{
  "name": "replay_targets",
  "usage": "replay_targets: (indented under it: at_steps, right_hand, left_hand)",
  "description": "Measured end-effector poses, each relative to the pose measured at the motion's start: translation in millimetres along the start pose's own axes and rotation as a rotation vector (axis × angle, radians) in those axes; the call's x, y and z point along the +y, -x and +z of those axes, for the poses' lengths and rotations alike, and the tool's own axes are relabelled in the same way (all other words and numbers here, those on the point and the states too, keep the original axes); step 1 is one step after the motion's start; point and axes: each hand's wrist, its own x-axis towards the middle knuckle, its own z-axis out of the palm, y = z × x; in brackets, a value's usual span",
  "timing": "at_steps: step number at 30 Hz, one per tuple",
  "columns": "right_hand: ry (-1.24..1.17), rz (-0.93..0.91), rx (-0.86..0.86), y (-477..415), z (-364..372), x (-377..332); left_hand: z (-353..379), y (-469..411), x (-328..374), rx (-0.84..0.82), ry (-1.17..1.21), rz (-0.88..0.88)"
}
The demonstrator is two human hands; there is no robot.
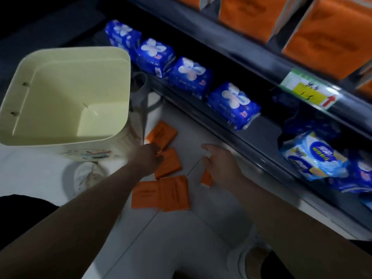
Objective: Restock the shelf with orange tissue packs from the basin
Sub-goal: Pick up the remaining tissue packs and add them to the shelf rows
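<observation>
Head view: flat rectangular orange packs (173,191) on smooth tile (201,228); right hand (221,164) grip wide, left hand (147,160) grip unclear (blurred).

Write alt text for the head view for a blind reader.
A person's left hand and open right hand reach down to orange tissue packs scattered on the floor. An empty cream basin stands at left; the shelf at right holds blue packs, with orange packages above.

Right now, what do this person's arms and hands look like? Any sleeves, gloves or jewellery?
The left forearm and right forearm are bare to the frame's edge, no sleeves. The left hand and right hand wear no gloves; no watch, bracelet or ring shows, though blur could hide a thin one.
</observation>
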Motion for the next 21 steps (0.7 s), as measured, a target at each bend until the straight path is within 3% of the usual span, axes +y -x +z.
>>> replay_targets:
  at_steps: [16,21]
  right_hand:
    - [0.016,0.172,0.045,-28.1,49.2,62.4]
    - [-0.045,0.260,0.041,-31.8,50.5,75.3]
  left_hand:
    - [99.3,-76.9,-52.3,-0.154,-0.042,-0.203]
    - [92.3,-77.2,-45.5,-0.162,-0.182,-0.102]
